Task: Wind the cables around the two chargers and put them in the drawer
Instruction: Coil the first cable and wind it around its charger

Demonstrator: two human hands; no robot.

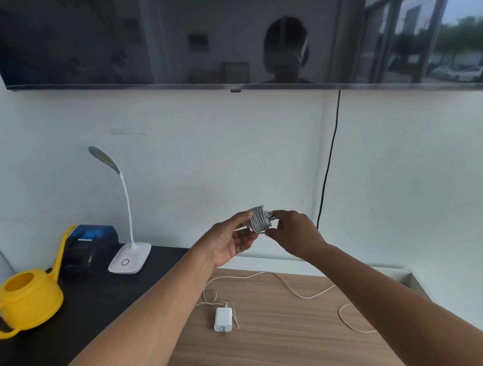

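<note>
Both hands are raised above the desk (pixel 284 358). The left hand (pixel 231 239) and right hand (pixel 295 232) each close their grip on opposite sides of charger 1 (pixel 259 219), its cable wound tightly around it. Charger 2 (pixel 222 319) lies on the desk below, its cable (pixel 288 287) trailing loose to the right.

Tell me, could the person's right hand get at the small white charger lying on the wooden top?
Probably not yet: the right hand is busy on the cable-wound charger. Nothing covers the small white charger below.
</note>
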